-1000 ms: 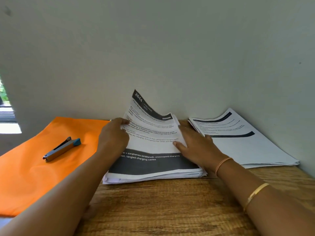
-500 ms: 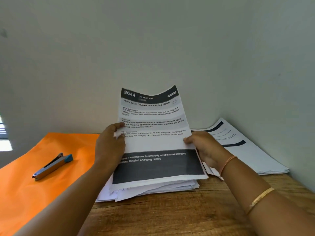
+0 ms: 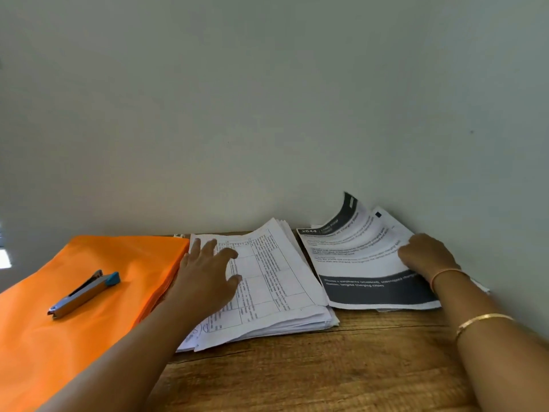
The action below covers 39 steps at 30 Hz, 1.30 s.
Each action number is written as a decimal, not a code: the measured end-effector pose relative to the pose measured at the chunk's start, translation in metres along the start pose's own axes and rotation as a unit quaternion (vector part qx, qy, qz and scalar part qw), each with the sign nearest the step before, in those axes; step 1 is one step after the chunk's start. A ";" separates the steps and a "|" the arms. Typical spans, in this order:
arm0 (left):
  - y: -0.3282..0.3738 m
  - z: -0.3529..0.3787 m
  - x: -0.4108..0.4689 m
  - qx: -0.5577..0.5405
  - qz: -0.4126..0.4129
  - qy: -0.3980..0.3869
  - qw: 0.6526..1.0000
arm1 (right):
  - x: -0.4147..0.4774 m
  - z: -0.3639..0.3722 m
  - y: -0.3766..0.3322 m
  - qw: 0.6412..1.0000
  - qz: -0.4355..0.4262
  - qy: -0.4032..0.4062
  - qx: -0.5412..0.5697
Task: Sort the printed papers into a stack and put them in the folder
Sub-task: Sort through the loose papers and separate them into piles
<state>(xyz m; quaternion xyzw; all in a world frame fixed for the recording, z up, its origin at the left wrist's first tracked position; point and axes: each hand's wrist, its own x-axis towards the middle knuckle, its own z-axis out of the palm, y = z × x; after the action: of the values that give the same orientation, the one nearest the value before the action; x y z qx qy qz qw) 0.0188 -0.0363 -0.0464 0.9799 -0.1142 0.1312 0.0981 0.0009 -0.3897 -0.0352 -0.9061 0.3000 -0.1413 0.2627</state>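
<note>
One sheet is gripped by the right hand at the back right corner of the table — the left hand lies spread flat on the pile.

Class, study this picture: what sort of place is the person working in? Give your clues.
Probably a home or office desk against a plain wall: wooden tabletop, piles of printed papers, an orange folder with a stapler on it.

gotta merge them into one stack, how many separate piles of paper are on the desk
2. The middle pile lies beside the orange folder, under the left hand. The right pile lies by the wall; the right hand grips its top sheet. None seems hidden.
</note>
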 end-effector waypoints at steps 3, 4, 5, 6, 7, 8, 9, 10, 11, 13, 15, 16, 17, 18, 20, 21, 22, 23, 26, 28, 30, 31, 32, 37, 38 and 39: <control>0.001 0.004 0.000 0.022 0.015 -0.045 0.999 | -0.001 0.008 0.005 0.998 0.002 -0.008 -0.068; 0.001 0.005 0.000 0.026 0.021 -0.054 0.998 | -0.002 0.010 0.004 0.995 0.003 0.004 -0.100; 0.001 0.006 0.000 0.031 0.026 -0.061 0.997 | -0.004 0.010 0.001 0.991 -0.002 0.024 -0.135; 0.001 0.006 0.000 0.035 0.031 -0.067 0.997 | -0.005 0.011 -0.002 0.985 -0.014 0.042 -0.169; 0.002 0.006 0.000 0.041 0.035 -0.072 0.996 | -0.008 0.013 -0.008 0.979 -0.041 0.053 -0.192; 0.002 0.006 0.000 0.045 0.040 -0.077 0.995 | -0.011 0.015 -0.015 0.975 -0.078 0.056 -0.201; 0.003 0.006 0.000 0.047 0.045 -0.082 0.994 | -0.016 0.018 -0.023 0.972 -0.117 0.045 -0.198; 0.003 0.006 0.000 0.047 0.050 -0.091 0.994 | -0.020 0.024 -0.031 0.972 -0.147 0.019 -0.182; 0.003 0.006 0.000 0.046 0.054 -0.102 0.992 | -0.026 0.029 -0.039 0.974 -0.162 -0.025 -0.156; 0.003 0.006 -0.001 0.046 0.057 -0.127 0.989 | -0.035 0.042 -0.054 0.971 -0.171 -0.123 -0.112; 0.002 0.006 -0.003 0.049 0.058 -0.145 0.987 | -0.040 0.055 -0.060 0.961 -0.175 -0.180 -0.112; 0.002 0.006 -0.003 0.051 0.058 -0.150 0.986 | -0.040 0.060 -0.060 0.958 -0.172 -0.190 -0.127; 0.002 0.006 -0.004 0.052 0.059 -0.153 0.985 | -0.042 0.062 -0.059 0.956 -0.162 -0.195 -0.150; 0.001 0.006 -0.004 0.053 0.060 -0.155 0.985 | -0.044 0.061 -0.059 0.953 -0.149 -0.196 -0.174; 0.001 0.005 -0.004 0.053 0.062 -0.159 0.984 | -0.047 0.059 -0.056 0.950 -0.141 -0.189 -0.204; 0.001 0.005 -0.004 0.052 0.061 -0.161 0.984 | -0.048 0.057 -0.054 0.949 -0.141 -0.187 -0.209; 0.000 0.004 -0.004 0.052 0.061 -0.163 0.983 | -0.046 0.056 -0.053 0.948 -0.142 -0.185 -0.215; 0.000 0.004 -0.004 0.053 0.061 -0.165 0.983 | -0.046 0.055 -0.052 0.947 -0.144 -0.184 -0.221; 0.000 0.005 -0.004 0.055 0.062 -0.167 0.982 | -0.040 0.054 -0.048 0.947 -0.143 -0.181 -0.224; 0.000 0.006 -0.004 0.055 0.063 -0.170 0.982 | -0.037 0.051 -0.044 0.949 -0.144 -0.176 -0.219; 0.000 0.005 -0.004 0.057 0.065 -0.172 0.981 | -0.033 0.050 -0.040 0.952 -0.149 -0.168 -0.209; -0.001 0.005 -0.005 0.059 0.066 -0.174 0.981 | -0.031 0.050 -0.039 0.953 -0.151 -0.167 -0.204; -0.001 0.006 -0.005 0.060 0.066 -0.174 0.981 | -0.030 0.050 -0.037 0.953 -0.155 -0.165 -0.200; -0.003 0.007 -0.005 0.063 0.064 -0.173 0.981 | -0.040 0.049 -0.047 0.956 -0.208 -0.127 -0.163; -0.003 0.007 -0.004 0.063 0.063 -0.174 0.981 | -0.046 0.048 -0.053 0.956 -0.228 -0.117 -0.141; -0.004 0.007 -0.004 0.064 0.062 -0.173 0.981 | -0.053 0.046 -0.060 0.955 -0.249 -0.111 -0.117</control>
<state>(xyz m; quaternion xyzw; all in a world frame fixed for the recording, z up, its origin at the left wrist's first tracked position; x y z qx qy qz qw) 0.0174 -0.0336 -0.0545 0.9831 -0.1809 -0.0270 0.0055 0.0064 -0.2979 -0.0448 -0.9864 0.0485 -0.0642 0.1434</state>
